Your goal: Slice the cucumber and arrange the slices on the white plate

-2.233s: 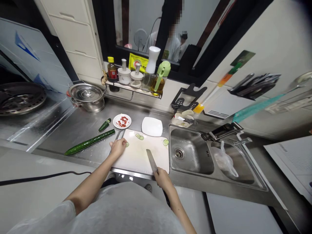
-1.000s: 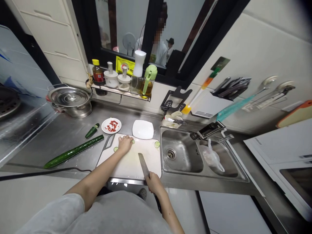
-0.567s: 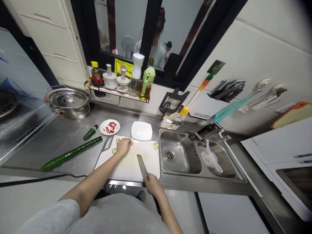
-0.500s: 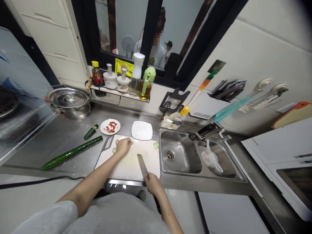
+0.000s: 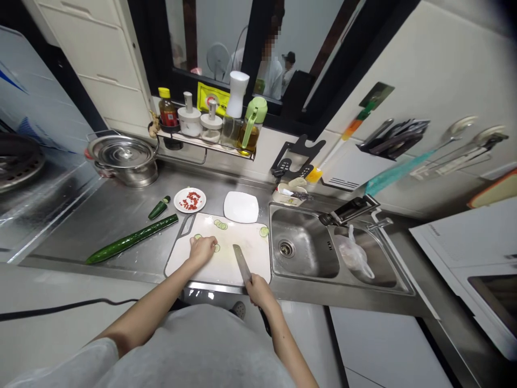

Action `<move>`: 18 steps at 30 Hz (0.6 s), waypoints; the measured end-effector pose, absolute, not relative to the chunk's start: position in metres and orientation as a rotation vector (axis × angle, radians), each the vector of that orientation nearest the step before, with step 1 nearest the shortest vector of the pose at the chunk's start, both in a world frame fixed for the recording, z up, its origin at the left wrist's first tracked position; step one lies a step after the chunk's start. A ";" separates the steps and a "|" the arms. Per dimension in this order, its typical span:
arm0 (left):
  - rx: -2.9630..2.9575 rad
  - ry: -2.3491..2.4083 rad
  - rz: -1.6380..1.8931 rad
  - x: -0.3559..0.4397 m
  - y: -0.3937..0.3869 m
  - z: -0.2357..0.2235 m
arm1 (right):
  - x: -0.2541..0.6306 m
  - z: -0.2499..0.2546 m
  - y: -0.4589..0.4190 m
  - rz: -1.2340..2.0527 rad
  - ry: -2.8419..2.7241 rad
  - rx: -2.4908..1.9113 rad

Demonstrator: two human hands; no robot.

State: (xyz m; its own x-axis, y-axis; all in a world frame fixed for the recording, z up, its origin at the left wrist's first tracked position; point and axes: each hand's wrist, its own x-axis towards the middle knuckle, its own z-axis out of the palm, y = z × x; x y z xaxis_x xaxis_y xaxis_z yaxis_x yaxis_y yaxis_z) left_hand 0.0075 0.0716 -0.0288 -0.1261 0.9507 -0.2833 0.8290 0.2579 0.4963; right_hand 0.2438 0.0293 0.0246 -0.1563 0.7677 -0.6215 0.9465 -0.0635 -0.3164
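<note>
In the middle of the frame the left hand (image 5: pixel 202 252) rests low over the cutting board (image 5: pixel 226 272), its fingertips at the edge of a cucumber slice (image 5: pixel 217 248); whether its grip pinches that slice or only touches it, I cannot tell. Half a second ago this hand sat higher on the board and covered the overlapping row of slices (image 5: pixel 221 224), which now shows in full along the board's upper edge. Another slice (image 5: pixel 197 236) lies to the upper left of the hand, partly hidden by it, and a small pile of slices (image 5: pixel 264 231) keeps its place in the board's upper right corner. At the lower centre of the frame, the grip of the right hand (image 5: pixel 259 291) is closed around the knife (image 5: pixel 241 262), its blade pointing up and left over the board, much as before. On the tabletop (image 5: pixel 117 210) left of the board lie the long cucumber (image 5: pixel 133 238) and, above it, a shorter cucumber piece (image 5: pixel 158 208). The round plate (image 5: pixel 177 201) with chopped red bits (image 5: pixel 191 201) and the square white plate (image 5: pixel 241 207) stay beyond the board's far edge.
</note>
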 end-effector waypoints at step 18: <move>1.689 2.025 0.279 0.006 0.052 -0.034 | 0.218 0.027 0.018 -0.746 2.110 1.675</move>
State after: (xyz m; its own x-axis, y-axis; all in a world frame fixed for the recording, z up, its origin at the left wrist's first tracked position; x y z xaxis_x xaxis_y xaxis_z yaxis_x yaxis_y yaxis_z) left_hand 0.0064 0.0515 -0.0344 -0.1187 0.9652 -0.2331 0.8664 0.2154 0.4505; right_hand 0.2175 0.0182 0.0272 -0.2440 0.7871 -0.5665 0.9683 0.1651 -0.1876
